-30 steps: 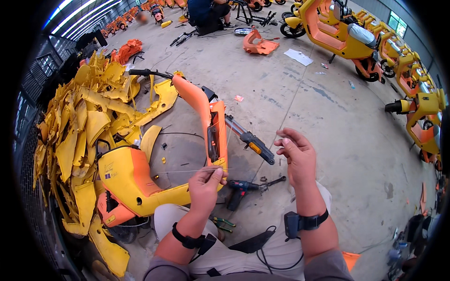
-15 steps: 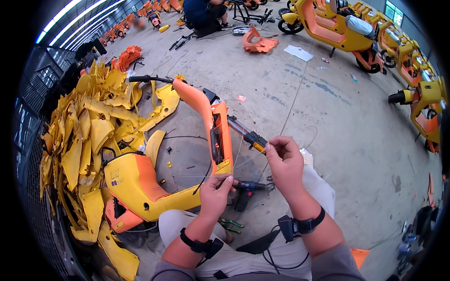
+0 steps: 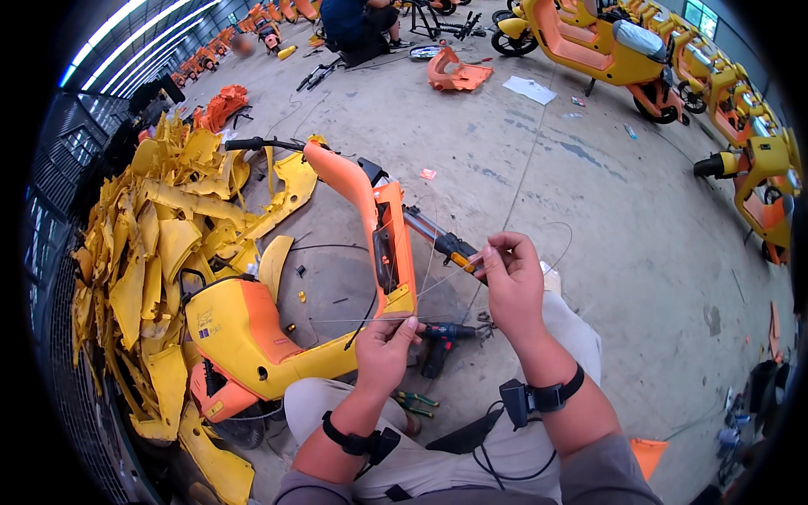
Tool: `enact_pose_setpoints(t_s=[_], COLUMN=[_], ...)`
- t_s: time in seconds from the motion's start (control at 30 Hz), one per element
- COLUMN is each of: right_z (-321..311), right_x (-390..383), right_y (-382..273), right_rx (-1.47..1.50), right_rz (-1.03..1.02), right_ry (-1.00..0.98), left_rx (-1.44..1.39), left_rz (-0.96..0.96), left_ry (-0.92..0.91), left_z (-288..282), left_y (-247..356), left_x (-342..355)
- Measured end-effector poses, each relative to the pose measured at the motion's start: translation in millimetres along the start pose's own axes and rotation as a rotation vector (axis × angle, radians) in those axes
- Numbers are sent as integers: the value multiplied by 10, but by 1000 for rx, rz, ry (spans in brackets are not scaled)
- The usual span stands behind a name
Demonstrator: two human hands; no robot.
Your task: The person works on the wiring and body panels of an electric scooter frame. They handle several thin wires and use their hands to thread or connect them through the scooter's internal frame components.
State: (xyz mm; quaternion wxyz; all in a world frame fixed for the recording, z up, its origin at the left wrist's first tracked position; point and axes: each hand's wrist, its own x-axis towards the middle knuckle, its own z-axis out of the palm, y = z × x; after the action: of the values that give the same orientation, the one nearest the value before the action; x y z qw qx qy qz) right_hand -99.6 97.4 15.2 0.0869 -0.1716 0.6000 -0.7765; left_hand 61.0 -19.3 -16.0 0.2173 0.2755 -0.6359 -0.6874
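My left hand (image 3: 385,347) is closed in a pinch on a thin wire (image 3: 442,284) in front of the scooter's yellow-orange body. Higher and to the right, my right hand (image 3: 512,273) pinches the same wire between thumb and fingers. The strand runs slantwise between both hands, and a loose loop curves out beyond the right one. Behind them lies a partly stripped scooter (image 3: 269,337), with an orange front panel (image 3: 396,244) and a fork (image 3: 446,244). A black cordless drill (image 3: 436,347) rests on the floor just below the hands.
Green-handled pliers (image 3: 416,402) lie between my legs. A heap of yellow plastic panels (image 3: 151,269) fills the left side. Finished-looking scooters (image 3: 589,50) stand at the upper right. An orange shell (image 3: 454,74) and a crouching person (image 3: 358,25) are farther off.
Both hands keep their pinch on the wire; the right has shifted slightly. The whole view has moved a little, with the scooter sitting slightly further left.
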Motion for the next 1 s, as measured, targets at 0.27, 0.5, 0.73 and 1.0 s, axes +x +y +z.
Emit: enact_pose_setpoints(t_s=[0.27, 0.5, 0.73, 1.0], right_z=[2, -26, -26, -35], right_x=[-12, 5, 6, 23], right_y=[6, 13, -2, -14], right_rx=[17, 19, 36, 34], right_rz=[2, 3, 14, -2], right_ry=[-34, -54, -58, -61], left_rx=[31, 98, 100, 168], left_rz=[35, 71, 77, 104], left_ry=[-7, -15, -12, -21], left_z=[-24, -9, -9, -5], left_y=[-39, -15, -11, -8], left_x=[-21, -33, -32, -20])
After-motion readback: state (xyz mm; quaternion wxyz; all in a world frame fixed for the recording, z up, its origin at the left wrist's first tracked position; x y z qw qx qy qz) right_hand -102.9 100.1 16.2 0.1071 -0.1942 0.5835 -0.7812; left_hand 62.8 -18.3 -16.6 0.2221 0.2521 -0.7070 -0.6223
